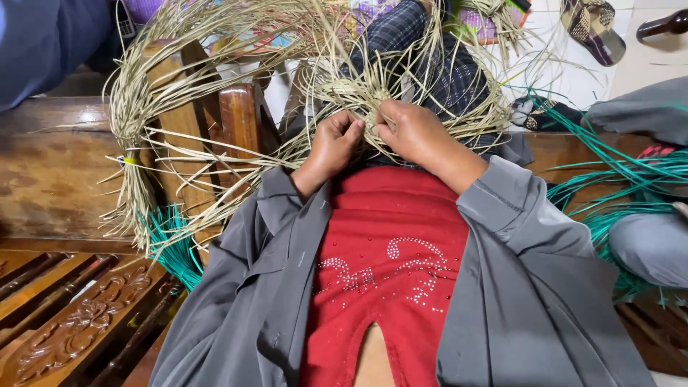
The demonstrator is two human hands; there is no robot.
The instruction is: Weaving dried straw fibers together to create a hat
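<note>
My left hand and my right hand are close together in my lap, both pinching pale straw strips at the edge of a small woven piece. Long loose straw strands fan out from the weave over my checked trousers. A thick bundle of the same pale straw curves off to the left over a wooden armrest. I wear a red top and an open grey jacket.
Green straw strips lie at the right and low at the left. A carved wooden bench is to my left. Another person's blue sleeve is at the top left. A slipper lies on the floor.
</note>
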